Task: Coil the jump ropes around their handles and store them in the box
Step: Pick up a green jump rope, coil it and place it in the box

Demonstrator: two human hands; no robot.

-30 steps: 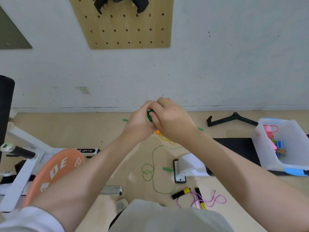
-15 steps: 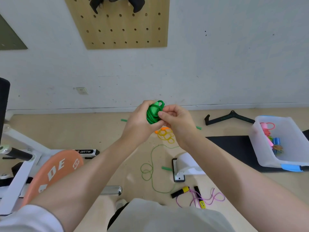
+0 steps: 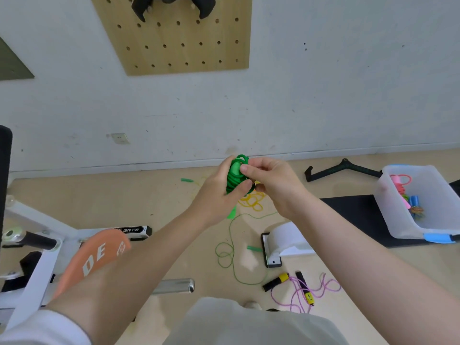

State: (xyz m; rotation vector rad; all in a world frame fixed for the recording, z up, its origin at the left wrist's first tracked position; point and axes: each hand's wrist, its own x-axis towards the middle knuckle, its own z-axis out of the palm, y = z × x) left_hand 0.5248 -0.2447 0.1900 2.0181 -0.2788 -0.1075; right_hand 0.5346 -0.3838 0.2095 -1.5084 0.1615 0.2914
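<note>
Since a moment ago the right hand [image 3: 271,185] has shifted slightly lower on the bundle, and the camera view has tipped a little, while the left hand [image 3: 219,195] keeps its grip. Both hands meet at chest height, in front of a pale wall. The left hand is curled round a bright green jump rope wound tightly about its handles [image 3: 235,174]; the right hand pinches the top of that coil between thumb and fingertips. A loose green cord [image 3: 231,247] trails from below the hands down to the tan wooden floor [image 3: 99,200], looping there. Just beneath the hands lies a yellow rope in small coils [image 3: 252,201]. To the right of the right forearm sits a translucent white plastic box [image 3: 403,227] on a black mat [image 3: 353,215]; inside it are a pink rope bundle [image 3: 399,185] and a blue bundle [image 3: 414,202]. Below the right forearm lies a purple rope with black and yellow handles [image 3: 302,287]. Left of the left arm stands a white exercise machine with an orange disc [image 3: 97,255], crowding that side.
</note>
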